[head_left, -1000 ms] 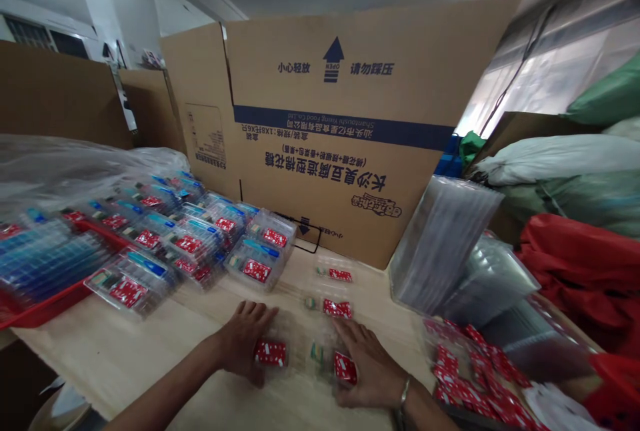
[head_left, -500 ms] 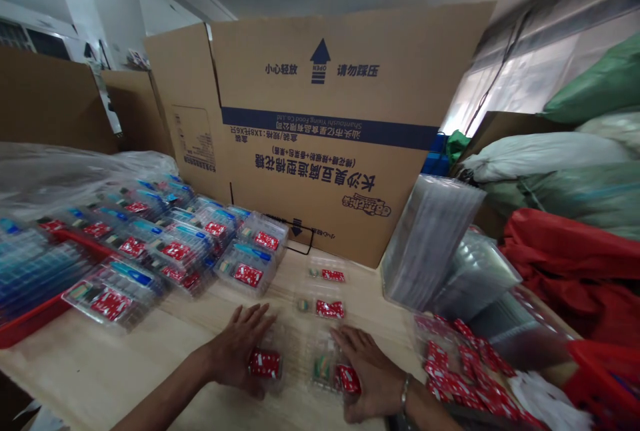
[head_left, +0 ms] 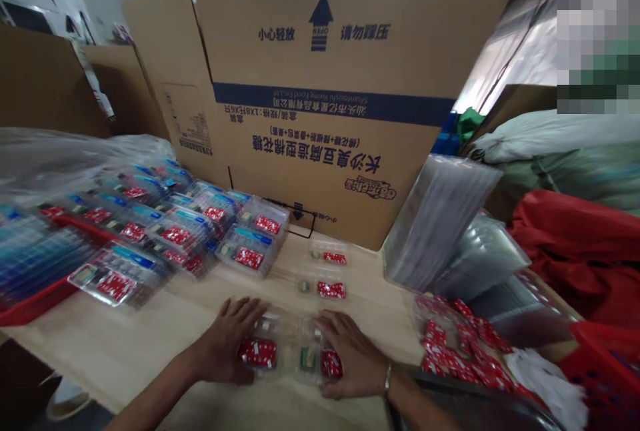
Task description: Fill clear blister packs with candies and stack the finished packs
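Note:
My left hand (head_left: 230, 341) curves round the left side of a clear plastic tray (head_left: 270, 322), with fingers at its far edge and thumb at its near edge. A red patterned packet (head_left: 259, 353) lies in that tray. On the right, my right hand (head_left: 353, 354) grips a second clear tray (head_left: 303, 381) from its outer side, partly hiding it. It holds a small green-and-tan packet (head_left: 307, 358) and a red packet (head_left: 332, 364). The two trays lie side by side on the wooden table with a narrow gap. Beyond them sit two more trays with red packets (head_left: 331, 289).
Filled trays with blue strips (head_left: 250, 257) are stacked at left, near a red crate (head_left: 37, 307). A large cardboard box (head_left: 320, 137) stands behind. At right are stacked clear trays (head_left: 440, 217), loose red packets (head_left: 460, 351) and a red basket (head_left: 600, 364).
Both hands have brought their trays closer together, narrowing the gap; the right one has shifted left. The camera view has tilted slightly down.

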Demonstrator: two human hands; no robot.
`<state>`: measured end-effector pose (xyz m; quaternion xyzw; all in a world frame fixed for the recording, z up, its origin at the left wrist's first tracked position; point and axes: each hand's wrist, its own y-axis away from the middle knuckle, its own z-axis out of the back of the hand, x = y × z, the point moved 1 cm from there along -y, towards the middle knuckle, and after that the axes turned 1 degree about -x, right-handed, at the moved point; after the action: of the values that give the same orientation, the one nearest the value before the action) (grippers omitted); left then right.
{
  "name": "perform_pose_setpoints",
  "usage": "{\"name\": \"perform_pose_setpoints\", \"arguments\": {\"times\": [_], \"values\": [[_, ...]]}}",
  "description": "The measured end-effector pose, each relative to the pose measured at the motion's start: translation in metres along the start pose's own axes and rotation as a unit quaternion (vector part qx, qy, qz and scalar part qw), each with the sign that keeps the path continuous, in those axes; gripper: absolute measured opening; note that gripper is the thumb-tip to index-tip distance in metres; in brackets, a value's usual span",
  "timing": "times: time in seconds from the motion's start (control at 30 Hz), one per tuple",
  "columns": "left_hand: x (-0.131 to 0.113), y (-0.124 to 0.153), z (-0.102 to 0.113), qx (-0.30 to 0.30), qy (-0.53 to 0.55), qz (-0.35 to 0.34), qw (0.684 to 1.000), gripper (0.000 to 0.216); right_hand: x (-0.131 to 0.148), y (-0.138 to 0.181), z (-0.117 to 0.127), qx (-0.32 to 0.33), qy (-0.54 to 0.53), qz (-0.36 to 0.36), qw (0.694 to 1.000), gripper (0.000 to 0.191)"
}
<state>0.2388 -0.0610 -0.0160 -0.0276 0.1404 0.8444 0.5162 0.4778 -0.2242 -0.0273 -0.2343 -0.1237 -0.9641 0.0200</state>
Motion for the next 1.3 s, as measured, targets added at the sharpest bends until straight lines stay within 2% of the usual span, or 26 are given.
{"name": "perform_pose_setpoints", "arguments": {"times": [0.2, 0.3, 0.4, 0.57, 0.67, 0.77, 0.93, 1.1, 1.2, 1.3], "values": [[-0.007, 0.007, 0.006, 0.018, -0.004, 0.002, 1.0, 0.107, 0.003, -0.006, -0.007, 0.022, 0.009, -0.004, 1.0, 0.11], [-0.006, 0.01, 0.003, 0.004, 0.002, -0.004, 1.0, 0.104, 0.005, -0.002, -0.01, 0.019, 0.014, 0.011, 1.0, 0.107], [-0.002, 0.014, -0.002, -0.006, 0.014, -0.01, 1.0, 0.103, 0.006, -0.005, 0.0, -0.005, -0.004, 0.033, 0.999, 0.102], [0.0, 0.021, -0.008, -0.006, 0.037, -0.022, 0.999, 0.103, -0.01, -0.049, 0.041, -0.1, 0.036, 0.025, 0.994, 0.1], [0.0, 0.025, -0.01, -0.007, 0.042, -0.043, 0.998, 0.103, -0.026, -0.084, 0.056, -0.101, 0.069, -0.012, 0.992, 0.101], [0.003, 0.03, -0.011, -0.002, 0.045, -0.059, 0.997, 0.106, -0.036, -0.101, 0.056, -0.08, 0.086, -0.02, 0.993, 0.103], [0.007, 0.036, -0.008, 0.017, 0.047, -0.071, 0.996, 0.103, -0.033, -0.087, 0.043, -0.038, 0.091, -0.055, 0.994, 0.115], [0.01, 0.029, -0.008, 0.01, 0.032, -0.072, 0.997, 0.108, -0.016, -0.069, 0.034, -0.066, 0.089, -0.108, 0.988, 0.118], [0.02, 0.02, -0.026, -0.038, 0.003, -0.094, 0.995, 0.106, -0.012, -0.065, 0.028, -0.078, 0.082, -0.107, 0.988, 0.121], [0.038, 0.01, -0.052, -0.145, -0.031, -0.144, 0.978, 0.085, -0.015, -0.065, 0.028, -0.056, 0.049, -0.09, 0.993, 0.128]]}}
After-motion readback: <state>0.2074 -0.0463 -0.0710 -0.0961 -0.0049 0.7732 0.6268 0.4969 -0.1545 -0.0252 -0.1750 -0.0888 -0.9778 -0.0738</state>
